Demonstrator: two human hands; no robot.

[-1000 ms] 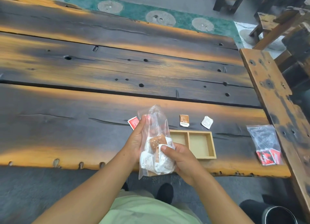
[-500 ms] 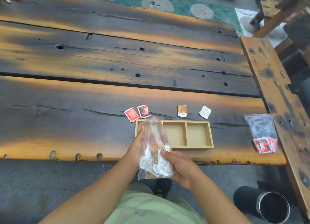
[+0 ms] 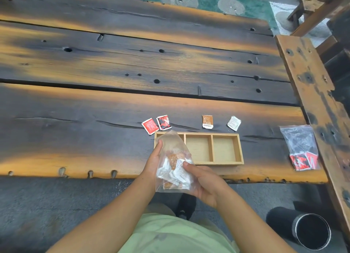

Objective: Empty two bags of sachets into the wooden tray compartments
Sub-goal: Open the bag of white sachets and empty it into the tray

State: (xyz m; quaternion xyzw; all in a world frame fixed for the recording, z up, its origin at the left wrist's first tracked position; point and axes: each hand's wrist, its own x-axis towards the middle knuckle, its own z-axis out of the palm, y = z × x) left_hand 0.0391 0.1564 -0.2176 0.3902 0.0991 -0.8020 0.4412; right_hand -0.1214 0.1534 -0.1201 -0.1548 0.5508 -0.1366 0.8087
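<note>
Charred dark wood with orange edges makes up the long plank table (image 3: 94, 139), which spreads out ahead of and to both sides of the grip. The two hands hold their load just over the table's near edge. A black cylinder (image 3: 303, 228) stands on the floor, lower than the grip and well off to its right. The wooden tray (image 3: 212, 133) lies on the table immediately beyond the grip and stretches to its right. Its left compartment is partly hidden behind the held bag, while the middle and right compartments show their pale floors. The second bag (image 3: 301, 144), clear plastic with red and black sachets bunched at its bottom, lies flat on the table well to the right of the grip, past the tray's far end. The clear bag (image 3: 170, 148) is held upright between both hands, with white and brown sachets heaped in its lower half. The left hand (image 3: 152, 163) clasps its left side with the thumb laid up along the plastic. The right hand (image 3: 204, 182) cups it from the right, thumb pressed on the front, fingers curled beneath. Beyond the tray lie a red sachet (image 3: 150, 126) and a red-and-black sachet (image 3: 164, 122), just past the grip, and a brown sachet (image 3: 207, 121) and a white sachet (image 3: 234, 123) further right.
</note>
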